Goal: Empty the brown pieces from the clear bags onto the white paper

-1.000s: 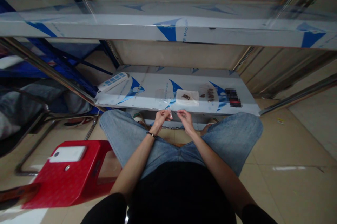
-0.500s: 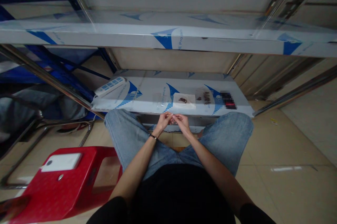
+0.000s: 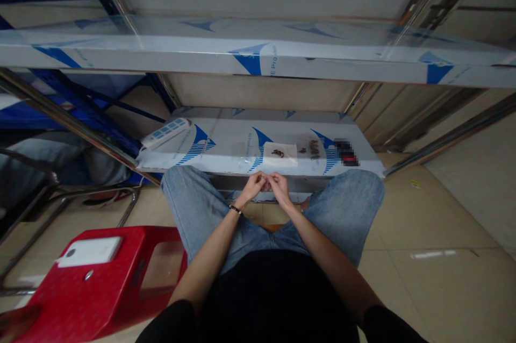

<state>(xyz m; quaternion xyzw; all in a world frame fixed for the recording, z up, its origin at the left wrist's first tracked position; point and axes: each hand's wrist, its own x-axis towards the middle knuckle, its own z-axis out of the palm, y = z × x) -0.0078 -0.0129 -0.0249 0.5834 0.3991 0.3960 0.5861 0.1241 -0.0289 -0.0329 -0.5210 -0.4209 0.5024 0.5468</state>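
Note:
Between my knees, just in front of the shelf edge, my left hand (image 3: 253, 186) and my right hand (image 3: 279, 187) meet at the fingertips. Both are closed in a pinch, and whatever they hold is too small to make out. Beyond them on the lower shelf (image 3: 217, 157) lies a white sheet (image 3: 288, 156) with a small heap of dark brown bits (image 3: 277, 154) on it. To its right is a clear plastic bag (image 3: 315, 148) with more brown pieces. A clear plastic piece (image 3: 241, 155) rests left of the sheet.
A white power strip (image 3: 166, 133) lies at the shelf's left end, a blurred dark and red item (image 3: 346, 152) at its right. An upper shelf (image 3: 193, 61) crosses above. On my left, a red stool (image 3: 92, 300) carries a white phone-like device (image 3: 91, 251); another person's hand (image 3: 18, 319) is beside it.
My fingers have shifted slightly against each other, still together in the same place. The view has turned a little, so the shelf items sit slightly further left.

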